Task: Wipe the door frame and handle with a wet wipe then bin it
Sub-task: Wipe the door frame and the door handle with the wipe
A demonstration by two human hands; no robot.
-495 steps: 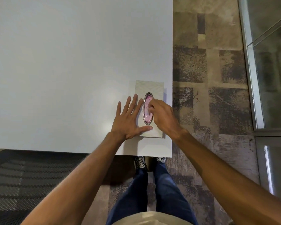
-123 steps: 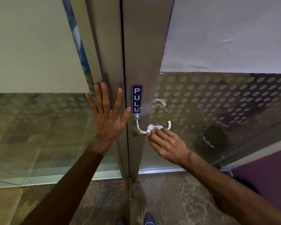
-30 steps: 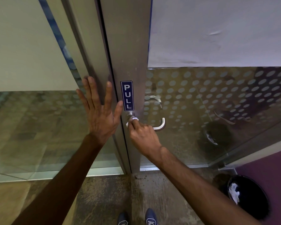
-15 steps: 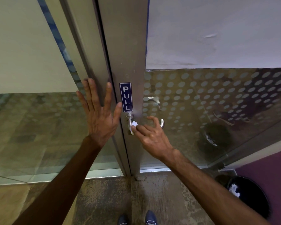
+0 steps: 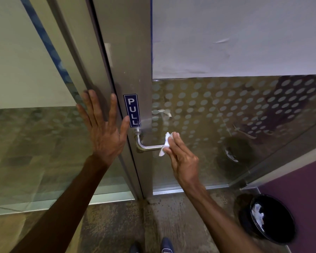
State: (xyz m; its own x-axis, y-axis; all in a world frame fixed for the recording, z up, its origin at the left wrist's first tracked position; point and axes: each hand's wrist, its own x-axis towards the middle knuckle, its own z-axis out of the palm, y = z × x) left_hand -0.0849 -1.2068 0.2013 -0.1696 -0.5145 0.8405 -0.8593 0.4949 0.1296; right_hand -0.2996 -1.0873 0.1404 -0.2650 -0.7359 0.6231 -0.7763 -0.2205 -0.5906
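**Wipe pressed to the outer end of the door handle**

Fingers (image 5: pixel 173 143) of the right hand (image 5: pixel 183 157) lie together and pinch a crumpled white wet wipe (image 5: pixel 165 144) against the free end of the metal lever handle (image 5: pixel 147 145). In the head view, the wipe wraps the tip of the handle's horizontal bar, with a loose corner hanging just below it. The handle's bent neck and round base stay bare, fixed to the brushed-metal door frame (image 5: pixel 133 52) directly under a blue PULL sign (image 5: pixel 132 110).

The left hand (image 5: pixel 103 130) is spread flat with its fingers apart, the palm on the frame post to the left of the door's edge and the thumb reaching toward the sign; it holds nothing.

To the right of the frame, the door's glass panel (image 5: pixel 226 110) carries a pattern of pale dots below a white sheet covering its upper part. A second handle on the far side shows faintly through the glass, above the wiped one.

On the floor at lower right stands a round black bin (image 5: pixel 270 221) with white scraps inside, beside a purple wall (image 5: pixel 303 183) and well apart from the hands. The tips of two dark shoes (image 5: pixel 150 248) show at the bottom edge on the mottled floor.
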